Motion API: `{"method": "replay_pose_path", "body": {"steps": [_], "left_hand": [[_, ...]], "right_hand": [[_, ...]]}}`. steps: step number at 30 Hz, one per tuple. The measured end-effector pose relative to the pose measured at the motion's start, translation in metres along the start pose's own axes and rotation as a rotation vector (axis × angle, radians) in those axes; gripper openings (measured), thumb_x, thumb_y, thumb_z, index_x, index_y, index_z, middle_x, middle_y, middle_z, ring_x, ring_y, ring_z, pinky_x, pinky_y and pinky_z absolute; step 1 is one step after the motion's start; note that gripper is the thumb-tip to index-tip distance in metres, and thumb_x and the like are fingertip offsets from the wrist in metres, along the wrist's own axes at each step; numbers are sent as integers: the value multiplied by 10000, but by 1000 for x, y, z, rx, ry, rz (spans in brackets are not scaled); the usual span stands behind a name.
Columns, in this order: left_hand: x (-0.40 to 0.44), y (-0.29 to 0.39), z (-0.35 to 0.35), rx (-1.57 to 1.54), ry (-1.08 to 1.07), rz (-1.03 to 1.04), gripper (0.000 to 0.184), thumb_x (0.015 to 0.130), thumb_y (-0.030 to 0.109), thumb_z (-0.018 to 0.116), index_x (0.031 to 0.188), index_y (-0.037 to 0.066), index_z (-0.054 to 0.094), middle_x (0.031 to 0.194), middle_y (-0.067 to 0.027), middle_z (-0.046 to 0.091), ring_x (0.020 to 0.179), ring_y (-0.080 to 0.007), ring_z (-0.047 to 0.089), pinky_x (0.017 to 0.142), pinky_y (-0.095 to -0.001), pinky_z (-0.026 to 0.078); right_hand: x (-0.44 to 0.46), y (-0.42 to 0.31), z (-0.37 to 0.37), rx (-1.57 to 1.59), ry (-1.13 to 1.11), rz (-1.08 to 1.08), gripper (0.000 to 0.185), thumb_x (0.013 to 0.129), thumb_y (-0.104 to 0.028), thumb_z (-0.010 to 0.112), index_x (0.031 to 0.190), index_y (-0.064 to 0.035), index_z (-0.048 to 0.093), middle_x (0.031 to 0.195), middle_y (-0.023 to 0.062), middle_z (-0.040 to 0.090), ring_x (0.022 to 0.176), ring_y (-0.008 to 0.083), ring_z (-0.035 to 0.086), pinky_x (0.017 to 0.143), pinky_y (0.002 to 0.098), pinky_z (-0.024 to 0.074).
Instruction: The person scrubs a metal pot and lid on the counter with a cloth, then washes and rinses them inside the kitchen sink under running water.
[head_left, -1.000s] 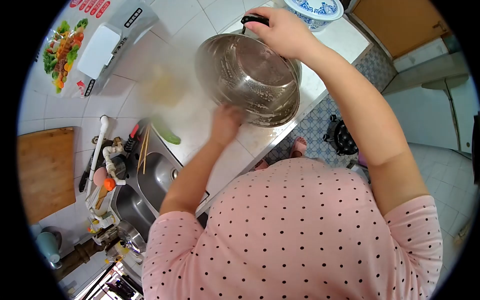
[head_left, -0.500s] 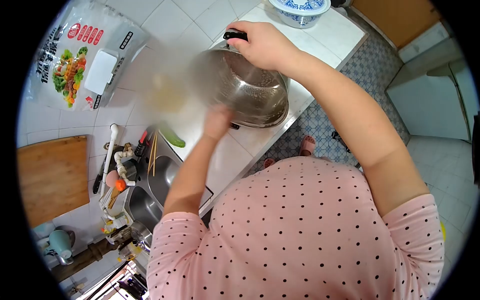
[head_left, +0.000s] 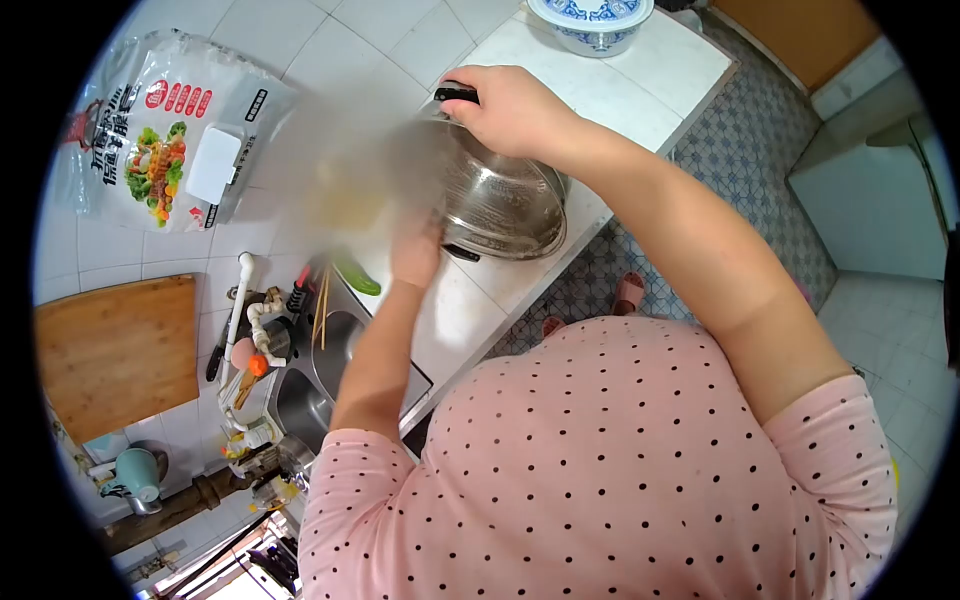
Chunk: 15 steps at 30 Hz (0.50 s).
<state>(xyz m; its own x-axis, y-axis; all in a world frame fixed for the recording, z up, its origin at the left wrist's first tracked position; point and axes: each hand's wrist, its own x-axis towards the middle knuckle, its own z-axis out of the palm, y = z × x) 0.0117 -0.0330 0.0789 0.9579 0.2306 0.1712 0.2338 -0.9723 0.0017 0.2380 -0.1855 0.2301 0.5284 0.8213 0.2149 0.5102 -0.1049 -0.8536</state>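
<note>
A stainless steel pot (head_left: 505,205) with wet-looking, speckled metal is on the white tiled counter (head_left: 470,290). My right hand (head_left: 505,108) is closed around its black upper handle. A second black handle shows at the pot's lower side. My left hand (head_left: 413,255) is by the pot's left edge, near that lower handle. Its fingers are lost in a hazy grey blur, so their hold is unclear. Something pale yellow (head_left: 348,205) lies left of the pot, too blurred to name. A green cucumber-like vegetable (head_left: 357,277) rests below it.
A lidded blue-and-white bowl (head_left: 592,38) stands at the counter's far end. Chopsticks (head_left: 321,305) lie by the steel sink (head_left: 302,400). A printed plastic pack (head_left: 170,140) hangs on the tiled wall, with a wooden cutting board (head_left: 118,350) further left.
The pot and my right hand are slightly lower and further left in view. My left hand has shifted a little left and down. The grey blur persists around the pot's left side.
</note>
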Motion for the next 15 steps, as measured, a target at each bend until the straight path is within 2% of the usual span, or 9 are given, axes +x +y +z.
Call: {"method": "replay_pose_path", "body": {"steps": [2,3,4,6,7,8,10,12,15], "left_hand": [[-22,38,49,-279,143,40,163,709,-4,605,860,16,660,967,-168,614,917,-359,558,815,-430,458],[-22,70,48,-437,43,-89,194,702,-19,604,881,23,665,969,-172,609,904,-366,556,807,-424,464],[-17,92,40,-560,61,-99,199,698,-19,610,882,37,664,921,-150,612,871,-347,564,799,-404,468],[-11,63,40,-439,-116,37,197,671,-29,606,838,54,670,843,-122,603,840,-328,571,787,-381,472],[-11,30,44,-338,-45,106,185,641,-24,607,783,75,673,783,-96,589,821,-307,575,802,-388,463],[-3,4,29,-199,42,119,156,651,15,600,758,92,683,791,-79,597,836,-293,579,860,-421,434],[22,-20,-27,124,-186,79,220,762,80,557,946,66,678,1011,-77,608,1035,-265,540,981,-465,363],[19,-25,-18,105,-92,4,238,779,86,557,989,62,666,1066,-85,595,1102,-265,511,998,-455,358],[-21,13,41,45,-73,-55,226,772,70,581,982,57,663,1032,-116,603,1072,-301,532,966,-425,405]], "right_hand": [[0,-3,0,-6,15,16,369,870,-254,591,1163,-29,591,1000,188,657,912,322,627,814,357,483],[0,-4,-1,9,20,15,373,870,-256,590,1166,-29,589,1001,188,656,912,322,626,815,357,482],[-1,-2,-1,26,28,15,377,870,-258,589,1169,-28,587,1002,187,656,911,322,626,816,357,482],[-6,0,-5,42,-14,41,374,873,-261,579,1167,-29,585,1005,189,653,927,332,620,826,371,480],[-6,-4,-11,42,-61,54,368,876,-263,571,1161,-31,586,1008,191,651,944,341,615,835,386,478],[-5,-6,-14,45,-103,68,361,879,-264,562,1156,-33,586,1010,193,648,961,351,610,845,400,476],[1,2,-5,38,-56,11,368,880,-262,560,1164,-28,580,1024,193,646,968,351,608,853,399,475],[1,2,-3,32,-48,17,374,880,-260,559,1171,-26,576,1038,195,642,976,350,606,860,398,474],[1,-8,-9,17,-81,55,382,880,-260,559,1181,-26,574,1059,197,637,987,347,603,867,399,472]]}}
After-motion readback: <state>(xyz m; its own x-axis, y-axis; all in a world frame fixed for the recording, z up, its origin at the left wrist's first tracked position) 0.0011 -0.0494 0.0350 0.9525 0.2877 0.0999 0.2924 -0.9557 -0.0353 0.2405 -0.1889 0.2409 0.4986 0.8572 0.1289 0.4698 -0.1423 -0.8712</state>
